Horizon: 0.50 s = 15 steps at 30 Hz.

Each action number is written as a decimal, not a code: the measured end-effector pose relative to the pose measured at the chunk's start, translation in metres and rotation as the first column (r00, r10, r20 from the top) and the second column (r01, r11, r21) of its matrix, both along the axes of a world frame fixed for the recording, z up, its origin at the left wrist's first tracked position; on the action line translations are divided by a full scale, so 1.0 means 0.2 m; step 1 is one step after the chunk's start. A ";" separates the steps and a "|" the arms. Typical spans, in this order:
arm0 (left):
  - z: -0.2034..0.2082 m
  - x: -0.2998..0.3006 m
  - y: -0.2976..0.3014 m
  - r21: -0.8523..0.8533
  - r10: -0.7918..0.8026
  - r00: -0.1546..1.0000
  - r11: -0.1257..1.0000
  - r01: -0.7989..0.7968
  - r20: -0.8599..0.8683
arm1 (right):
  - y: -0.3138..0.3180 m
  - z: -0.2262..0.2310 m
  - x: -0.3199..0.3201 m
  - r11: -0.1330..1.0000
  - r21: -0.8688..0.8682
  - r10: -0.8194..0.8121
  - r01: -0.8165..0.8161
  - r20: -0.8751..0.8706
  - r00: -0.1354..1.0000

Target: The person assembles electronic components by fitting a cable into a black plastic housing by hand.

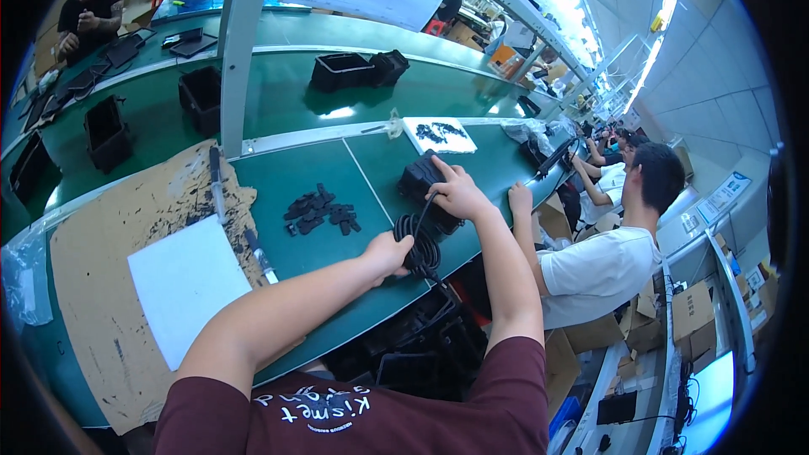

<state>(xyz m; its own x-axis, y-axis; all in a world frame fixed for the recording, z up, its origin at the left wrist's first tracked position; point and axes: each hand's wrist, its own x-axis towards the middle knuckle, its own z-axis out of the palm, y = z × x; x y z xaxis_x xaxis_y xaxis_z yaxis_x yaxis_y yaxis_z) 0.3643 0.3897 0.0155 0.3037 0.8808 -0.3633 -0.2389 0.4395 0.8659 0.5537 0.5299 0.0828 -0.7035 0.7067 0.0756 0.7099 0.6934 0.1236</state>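
Observation:
My left hand (387, 255) is closed around the side of a coil of black cable (425, 254) at the bench's front edge. Just beyond the coil, a black plastic box (416, 177) rests on the green bench. My right hand (460, 193) grips this box from its right side, index finger stretched along the top and thumb lower down. A strand of the cable rises from the coil to the thumb; whether the thumb pinches it is hard to tell. Left of the box lies a loose pile of small black parts (320, 209).
Cardboard (109, 261) with a white sheet (187, 282) and two knife-like tools covers the bench's left. A white tray (440, 135) of small black pieces lies behind the box. Open black housings (343, 72) stand on the far bench beyond a metal post (237, 59). A co-worker (602, 265) sits close at right.

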 end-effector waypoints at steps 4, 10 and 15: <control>-0.03 -0.08 0.00 0.045 -0.121 0.880 0.986 0.159 -0.460 | 0.09 0.03 -0.08 1.000 -0.017 0.026 -0.025 0.093 0.995; 0.40 -0.48 -0.34 0.300 -0.088 0.898 0.925 0.234 -0.431 | 0.19 0.00 0.04 0.937 -0.202 -0.283 0.285 0.040 0.958; 0.96 -0.80 -0.68 0.709 -0.107 0.987 0.705 -0.011 0.122 | 0.17 0.03 0.05 0.902 -0.246 -0.344 0.354 0.085 0.935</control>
